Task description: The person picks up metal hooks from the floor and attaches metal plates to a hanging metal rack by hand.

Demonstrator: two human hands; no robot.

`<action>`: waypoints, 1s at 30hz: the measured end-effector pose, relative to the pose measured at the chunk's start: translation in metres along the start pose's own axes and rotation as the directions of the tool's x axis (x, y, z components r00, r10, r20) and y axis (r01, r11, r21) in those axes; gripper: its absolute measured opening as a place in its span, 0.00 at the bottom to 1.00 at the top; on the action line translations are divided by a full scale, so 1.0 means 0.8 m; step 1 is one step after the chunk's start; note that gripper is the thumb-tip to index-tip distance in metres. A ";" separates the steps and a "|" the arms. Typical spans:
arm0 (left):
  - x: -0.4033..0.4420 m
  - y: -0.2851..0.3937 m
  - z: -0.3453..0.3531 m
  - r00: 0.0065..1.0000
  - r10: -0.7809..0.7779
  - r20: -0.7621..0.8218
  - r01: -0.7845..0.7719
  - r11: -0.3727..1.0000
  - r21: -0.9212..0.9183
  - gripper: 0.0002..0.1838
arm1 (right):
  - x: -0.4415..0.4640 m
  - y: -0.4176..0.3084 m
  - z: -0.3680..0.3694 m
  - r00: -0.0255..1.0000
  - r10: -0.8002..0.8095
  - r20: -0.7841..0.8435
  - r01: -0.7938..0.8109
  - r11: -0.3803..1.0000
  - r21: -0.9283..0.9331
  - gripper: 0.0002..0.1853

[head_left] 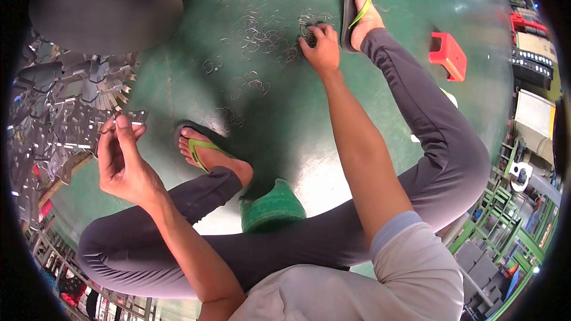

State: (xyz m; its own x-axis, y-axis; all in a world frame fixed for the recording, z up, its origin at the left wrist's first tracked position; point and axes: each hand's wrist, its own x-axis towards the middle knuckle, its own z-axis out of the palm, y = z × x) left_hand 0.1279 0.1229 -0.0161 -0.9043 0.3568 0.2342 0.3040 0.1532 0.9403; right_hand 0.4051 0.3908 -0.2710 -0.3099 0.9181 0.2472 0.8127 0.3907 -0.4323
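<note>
My left hand (128, 166) is raised at the left, its thumb and fingers pinched at the edge of a perforated metal bracket (137, 117). This bracket is beside a big stack of similar grey metal parts (65, 107). Whether a small wire piece also sits between those fingertips, I cannot tell. Farther out, my right hand (321, 47) reaches down to a heap of bent wire hooks (306, 24) on the green floor. Its thumb and forefinger are apart, with wires around the fingertips. More loose wire hooks (256, 32) lie scattered to the left of that hand.
A red plastic stool (449, 56) stands on the right, beyond my outstretched leg. Below me is a green plastic seat (273, 208). My sandalled feet (208, 151) flank the scattered wires. Green metal racks (511, 226) line the right edge. A dark blurred oval covers the upper left.
</note>
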 end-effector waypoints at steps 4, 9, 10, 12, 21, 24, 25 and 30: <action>0.002 -0.002 0.000 1.000 -0.006 0.008 0.006 1.000 0.002 0.10 | 0.015 0.011 0.006 1.000 0.001 0.017 0.000 0.998 -0.063 0.15; 0.002 -0.001 0.008 1.000 -0.022 -0.009 0.022 0.999 -0.040 0.09 | 0.030 0.009 0.002 0.973 -0.075 0.217 0.082 0.996 -0.023 0.12; 0.002 -0.001 0.009 1.000 -0.025 -0.005 0.025 0.999 -0.039 0.09 | 0.033 0.008 0.007 0.985 -0.049 0.167 0.059 0.997 -0.052 0.11; 0.004 -0.002 0.008 1.000 -0.024 -0.003 0.024 0.999 -0.045 0.09 | 0.043 0.000 0.018 0.998 -0.002 0.064 0.009 0.995 -0.099 0.11; 0.007 -0.002 0.011 0.999 -0.017 -0.037 0.015 0.998 -0.057 0.09 | 0.128 -0.069 0.069 0.857 -0.430 0.285 0.431 0.900 0.063 0.20; 0.007 -0.001 0.008 0.999 -0.011 -0.048 0.010 1.000 -0.027 0.10 | 0.140 -0.088 0.063 0.833 -0.320 0.451 0.380 0.924 -0.046 0.22; 0.007 -0.001 0.008 0.998 -0.021 -0.060 0.020 0.999 -0.027 0.10 | 0.148 -0.088 0.066 0.843 -0.255 0.474 0.332 0.940 -0.084 0.23; 0.005 -0.004 0.004 0.998 -0.001 -0.061 0.002 1.000 0.006 0.12 | 0.135 -0.076 0.053 0.837 -0.198 0.510 0.245 0.969 -0.026 0.21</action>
State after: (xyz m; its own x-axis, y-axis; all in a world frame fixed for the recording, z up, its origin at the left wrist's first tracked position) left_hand 0.1243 0.1269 -0.0189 -0.9214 0.2994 0.2478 0.3043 0.1590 0.9392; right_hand 0.3007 0.4692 -0.2548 -0.6721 0.7251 -0.1499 0.7244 0.6021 -0.3357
